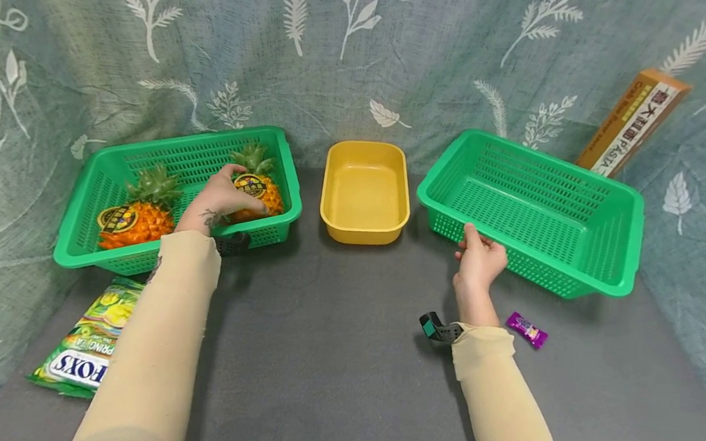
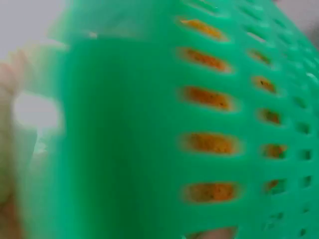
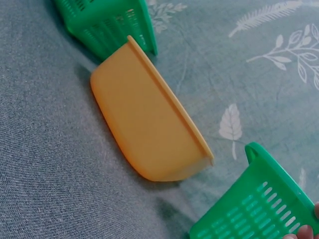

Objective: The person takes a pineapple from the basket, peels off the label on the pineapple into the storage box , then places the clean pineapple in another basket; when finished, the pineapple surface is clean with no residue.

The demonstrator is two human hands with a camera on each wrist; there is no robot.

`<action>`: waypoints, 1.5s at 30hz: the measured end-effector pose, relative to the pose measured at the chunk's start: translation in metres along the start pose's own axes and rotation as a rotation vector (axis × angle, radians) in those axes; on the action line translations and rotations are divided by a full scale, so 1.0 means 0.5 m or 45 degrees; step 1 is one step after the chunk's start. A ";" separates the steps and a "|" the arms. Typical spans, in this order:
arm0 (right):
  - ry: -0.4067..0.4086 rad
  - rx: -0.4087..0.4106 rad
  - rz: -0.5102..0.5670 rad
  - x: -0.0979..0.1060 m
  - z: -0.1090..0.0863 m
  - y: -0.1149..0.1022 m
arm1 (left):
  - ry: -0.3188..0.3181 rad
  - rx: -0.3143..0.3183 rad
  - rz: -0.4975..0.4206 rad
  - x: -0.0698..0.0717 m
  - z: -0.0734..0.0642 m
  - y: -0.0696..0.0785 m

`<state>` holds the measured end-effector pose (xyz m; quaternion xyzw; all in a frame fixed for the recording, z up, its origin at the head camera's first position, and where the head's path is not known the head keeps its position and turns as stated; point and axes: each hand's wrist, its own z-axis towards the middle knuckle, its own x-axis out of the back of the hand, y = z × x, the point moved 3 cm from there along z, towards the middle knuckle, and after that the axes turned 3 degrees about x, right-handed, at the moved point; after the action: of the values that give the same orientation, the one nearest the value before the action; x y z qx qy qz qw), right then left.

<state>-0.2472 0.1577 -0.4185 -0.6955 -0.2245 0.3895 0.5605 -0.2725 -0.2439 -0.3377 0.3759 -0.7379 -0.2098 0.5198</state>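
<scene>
Two orange pineapples with green crowns and black labels lie in the left green basket [image 1: 118, 152]. My left hand [image 1: 219, 198] reaches over its front rim and grips the right-hand pineapple [image 1: 271, 198], thumb and fingers spread round its body. In the left wrist view the basket wall [image 2: 129, 139] fills most of the picture, with orange skin showing through the slots. At the front rim of the right green basket [image 1: 624, 255], my right hand [image 1: 480, 263] pinches the edge. Its fingertips [image 3: 305, 231] show against the slotted wall in the right wrist view. That basket holds nothing.
Between the baskets stands an empty yellow tub [image 1: 365, 193]. A green FOX'S candy bag [image 1: 86, 344] lies at front left, partly under my left sleeve. A small purple wrapped sweet [image 1: 527, 330] lies beside my right wrist. Behind the right basket leans a pasta box [image 1: 635, 123] against the curtain.
</scene>
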 end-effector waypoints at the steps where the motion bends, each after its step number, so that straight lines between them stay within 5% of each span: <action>1: 0.001 0.003 0.004 0.000 0.001 -0.001 | 0.000 0.000 -0.005 0.005 -0.003 0.005; 11: 0.024 0.016 0.036 0.000 0.012 -0.010 | 0.092 -0.115 0.021 0.040 -0.043 0.061; 24: -0.018 -0.017 -0.044 0.003 0.004 -0.004 | 0.371 -0.385 0.154 0.011 -0.145 0.127; 30: -0.044 -0.022 -0.020 0.000 0.003 -0.003 | 0.212 -0.519 0.108 -0.041 -0.189 0.144; 39: -0.080 -0.042 -0.015 0.002 0.011 0.000 | -0.069 -0.697 0.125 -0.153 -0.209 0.133; 45: -0.348 -0.202 -0.142 -0.008 0.013 0.000 | -0.217 -0.810 0.074 -0.204 -0.237 0.117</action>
<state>-0.2547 0.1585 -0.4180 -0.6646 -0.3671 0.4296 0.4888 -0.1647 -0.1185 -0.3147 0.1547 -0.6867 -0.4453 0.5534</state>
